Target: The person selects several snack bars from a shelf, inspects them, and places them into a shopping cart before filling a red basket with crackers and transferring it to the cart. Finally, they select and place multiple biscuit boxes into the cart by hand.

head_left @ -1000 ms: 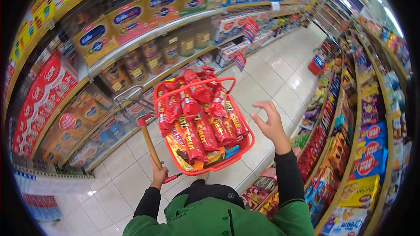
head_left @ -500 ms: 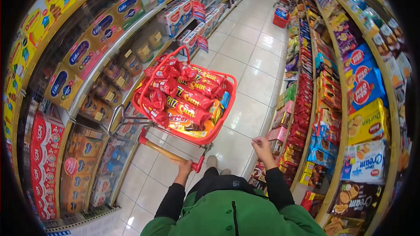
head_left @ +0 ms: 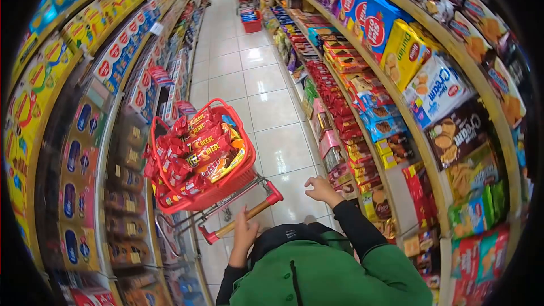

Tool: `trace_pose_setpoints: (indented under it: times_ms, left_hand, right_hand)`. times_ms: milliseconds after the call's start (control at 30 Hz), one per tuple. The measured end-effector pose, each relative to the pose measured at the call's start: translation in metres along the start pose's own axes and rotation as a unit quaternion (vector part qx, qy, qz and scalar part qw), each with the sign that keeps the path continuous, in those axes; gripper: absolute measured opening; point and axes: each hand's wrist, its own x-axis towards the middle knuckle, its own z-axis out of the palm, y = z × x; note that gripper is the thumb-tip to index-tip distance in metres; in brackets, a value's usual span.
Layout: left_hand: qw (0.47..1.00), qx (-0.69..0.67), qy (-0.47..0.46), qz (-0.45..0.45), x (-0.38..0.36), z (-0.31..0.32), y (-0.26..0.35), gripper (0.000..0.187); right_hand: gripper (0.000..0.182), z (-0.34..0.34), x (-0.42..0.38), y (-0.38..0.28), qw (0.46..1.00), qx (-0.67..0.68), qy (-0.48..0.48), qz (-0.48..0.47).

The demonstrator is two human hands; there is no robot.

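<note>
My left hand (head_left: 245, 231) is at the wooden cart handle (head_left: 259, 208), with its fingers stretched out rather than wrapped round the bar; whether the palm touches it is hard to tell. The handle has red end pieces. On the cart sits a red plastic basket (head_left: 222, 183), heaped with red packets of Ritz Cheese crackers (head_left: 207, 146) and an orange packet (head_left: 234, 161). My right hand (head_left: 323, 191) hangs in the air over the aisle, near the right shelves. Its fingers are loosely bent and apart, and nothing shows in them.
Shelves of boxes, tins and yellow packs (head_left: 90, 20) line the left side. Biscuit packets, such as a white Cream pack (head_left: 439, 92), fill the right shelves (head_left: 391, 153). Farther along the tiled floor (head_left: 266, 102) stands another red basket (head_left: 252, 24) beside the right shelving.
The view has turned toward the right shelves. My left hand's fingers have opened from their grip on the handle. The cart appears lower and farther left, while my right hand still hovers in the air.
</note>
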Motion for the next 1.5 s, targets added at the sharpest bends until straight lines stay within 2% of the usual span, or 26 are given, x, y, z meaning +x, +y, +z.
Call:
trace_pose_setpoints:
  times_ms: [67,100,133,167,200,267,333,367,400,533,567,833,1067,1267,1400,1500]
  left_hand:
    - [0.972,0.122,0.125,0.155,-0.017,-0.067,0.051,0.040]
    - [0.957,0.103,0.209,0.172,-0.032,-0.098,0.069,0.033]
    - [0.939,0.128,0.253,0.196,-0.044,-0.131,0.073,0.036]
    - [0.913,0.095,0.331,0.218,-0.051,-0.153,0.069,0.040]
    - [0.903,0.136,0.359,0.194,-0.054,-0.177,0.064,0.047]
    - [0.885,0.275,0.359,0.108,-0.049,-0.202,0.058,0.058]
    - [0.914,0.305,0.260,0.064,-0.051,-0.205,0.030,0.070]
    - [0.931,0.307,0.179,0.079,-0.047,-0.203,0.006,0.076]
    - [0.940,0.275,0.191,0.056,-0.044,-0.186,0.012,0.077]
    - [0.977,0.062,0.197,0.055,-0.028,-0.178,0.006,0.074]
    - [0.978,0.014,0.200,0.058,-0.030,-0.181,0.002,0.073]
    - [0.984,-0.004,0.173,0.046,-0.026,-0.183,0.007,0.068]
    - [0.992,-0.008,0.128,0.021,-0.012,-0.192,0.016,0.067]
    - [0.993,-0.050,0.074,0.073,0.005,-0.193,0.016,0.064]
    - [0.994,-0.071,0.042,0.073,0.016,-0.173,0.029,0.062]
    - [0.985,-0.136,0.026,0.106,0.029,-0.163,0.018,0.061]
  right_hand:
    - [0.033,0.013,0.000,-0.043,0.999,-0.020,0.013,0.022]
    - [0.037,0.024,0.001,-0.062,0.999,-0.038,0.003,-0.006]
    - [0.034,0.035,0.004,-0.082,0.998,-0.034,0.019,-0.044]
    - [0.033,0.047,0.010,-0.100,0.998,-0.035,-0.002,-0.048]
    - [0.032,0.057,0.014,-0.114,0.998,-0.035,-0.022,-0.055]
    - [0.026,0.082,0.013,-0.126,0.982,-0.163,-0.028,-0.087]
    - [0.021,0.108,0.009,-0.127,0.956,-0.267,0.013,-0.124]
    - [0.018,0.122,0.007,-0.119,0.942,-0.301,0.052,-0.141]
    - [0.015,0.130,0.007,-0.115,0.925,-0.336,0.088,-0.155]
    - [0.017,0.127,0.007,-0.120,0.913,-0.368,0.113,-0.134]
    - [0.017,0.127,0.004,-0.122,0.917,-0.359,0.107,-0.134]
    - [0.016,0.124,-0.003,-0.116,0.940,-0.302,0.127,-0.094]
    - [0.017,0.111,-0.027,-0.125,0.956,-0.287,0.051,-0.024]
    - [0.017,0.108,-0.054,-0.125,0.960,-0.264,0.084,0.033]
    - [0.017,0.104,-0.072,-0.110,0.952,-0.261,0.147,0.072]
    - [0.018,0.099,-0.090,-0.107,0.944,-0.224,0.213,0.112]
